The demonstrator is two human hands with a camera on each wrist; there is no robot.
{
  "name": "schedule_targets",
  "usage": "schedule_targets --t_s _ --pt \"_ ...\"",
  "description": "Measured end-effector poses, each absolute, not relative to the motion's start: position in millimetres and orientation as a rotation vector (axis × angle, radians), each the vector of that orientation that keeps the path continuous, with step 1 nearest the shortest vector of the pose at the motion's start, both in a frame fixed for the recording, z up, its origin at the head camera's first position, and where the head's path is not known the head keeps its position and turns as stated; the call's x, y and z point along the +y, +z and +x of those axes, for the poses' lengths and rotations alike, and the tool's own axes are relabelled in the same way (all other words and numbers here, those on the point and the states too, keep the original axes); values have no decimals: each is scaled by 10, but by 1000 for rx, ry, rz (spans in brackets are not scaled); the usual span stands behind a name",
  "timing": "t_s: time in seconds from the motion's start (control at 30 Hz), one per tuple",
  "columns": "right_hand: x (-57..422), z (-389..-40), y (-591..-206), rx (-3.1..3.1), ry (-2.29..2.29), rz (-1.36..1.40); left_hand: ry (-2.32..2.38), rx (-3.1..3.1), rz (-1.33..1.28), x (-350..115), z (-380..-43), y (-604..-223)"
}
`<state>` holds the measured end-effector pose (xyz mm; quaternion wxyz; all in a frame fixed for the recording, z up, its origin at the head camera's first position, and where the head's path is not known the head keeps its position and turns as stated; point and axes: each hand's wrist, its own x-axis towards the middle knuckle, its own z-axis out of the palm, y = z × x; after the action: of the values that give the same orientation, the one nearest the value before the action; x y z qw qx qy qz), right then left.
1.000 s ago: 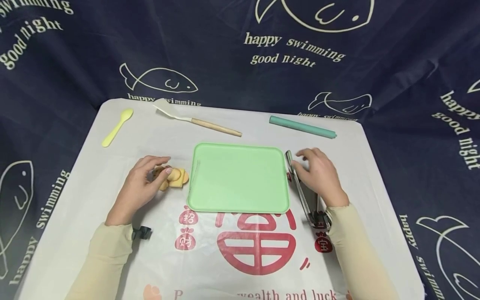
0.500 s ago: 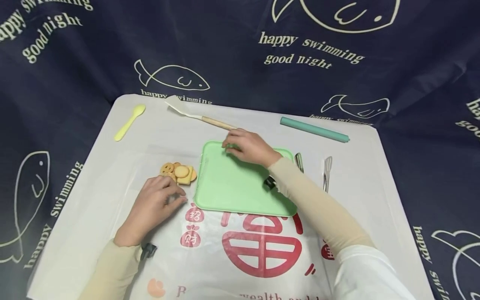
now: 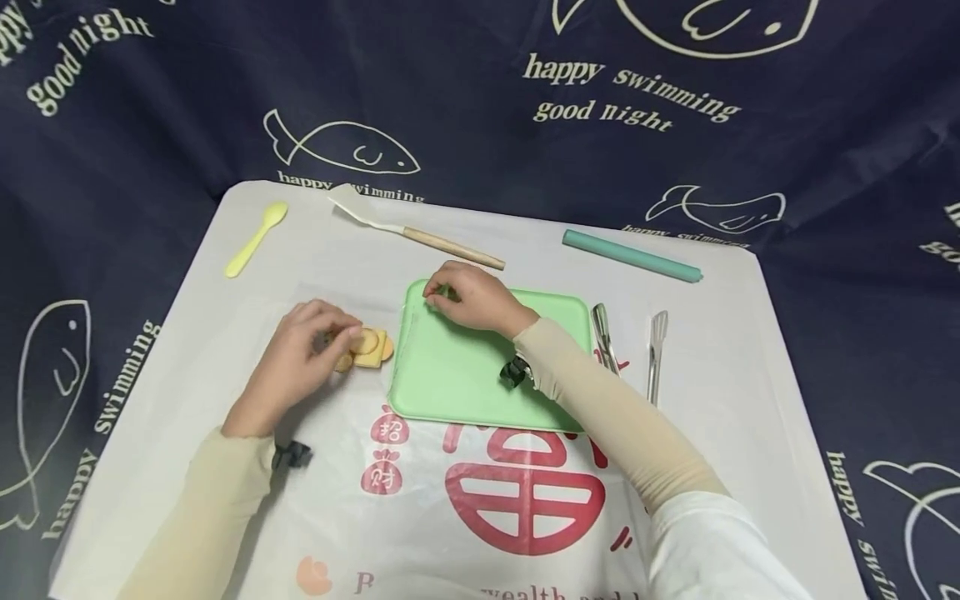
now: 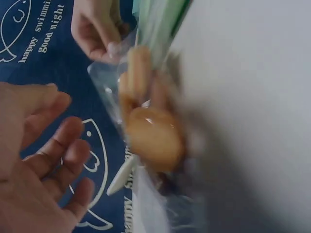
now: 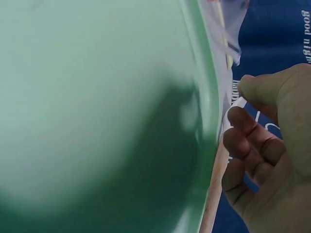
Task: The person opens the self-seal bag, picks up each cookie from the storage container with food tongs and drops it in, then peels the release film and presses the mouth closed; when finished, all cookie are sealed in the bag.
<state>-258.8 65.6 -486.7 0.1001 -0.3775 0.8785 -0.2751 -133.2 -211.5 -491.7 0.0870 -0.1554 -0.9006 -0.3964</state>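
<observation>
My left hand (image 3: 300, 358) hovers beside a small group of biscuits (image 3: 367, 348) left of the light green tray (image 3: 480, 375), its fingers loosely bent. In the left wrist view, the biscuits (image 4: 155, 138) show blurred inside a clear plastic bag (image 4: 109, 85), and that hand's fingers (image 4: 63, 160) stand apart from them. My right hand (image 3: 472, 296) reaches across the tray to its far left corner, with nothing seen in its fingers. The right wrist view shows its thumb and fingertips (image 5: 238, 116) slightly apart beside the tray's green rim (image 5: 206, 92).
Metal tongs (image 3: 656, 358) lie spread right of the tray, partly under the right sleeve (image 3: 615, 408). Along the back are a yellow spoon (image 3: 257, 239), a spatula with a wooden handle (image 3: 453, 247) and a teal rod (image 3: 632, 256). A dark fish-patterned cloth (image 3: 450, 100) hangs behind.
My right hand has gone from beside the tongs leftward over the tray to its far left corner. My left hand drew back from the biscuits, then returned close to them.
</observation>
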Motion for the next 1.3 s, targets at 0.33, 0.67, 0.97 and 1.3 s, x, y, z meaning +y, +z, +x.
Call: schedule_targets --t_s 0.33,0.67,0.97,1.3 --pt "799 -2390 -4872 2600 -838 -1077 -949 -3054 -791 -1855 -2100 -4781" --pt "605 -2191 -4847 2663 -878 -1058 -927 -3062 -888 -1812 -2241 -4795" --pt "394 -2067 -4833 2847 -905 -822 -1165 -2953 -890 -1862 -2175 -4845" --pt "285 -2021 -4883 2897 -968 -785 -1281 -2908 -851 -1864 -2086 -4850"
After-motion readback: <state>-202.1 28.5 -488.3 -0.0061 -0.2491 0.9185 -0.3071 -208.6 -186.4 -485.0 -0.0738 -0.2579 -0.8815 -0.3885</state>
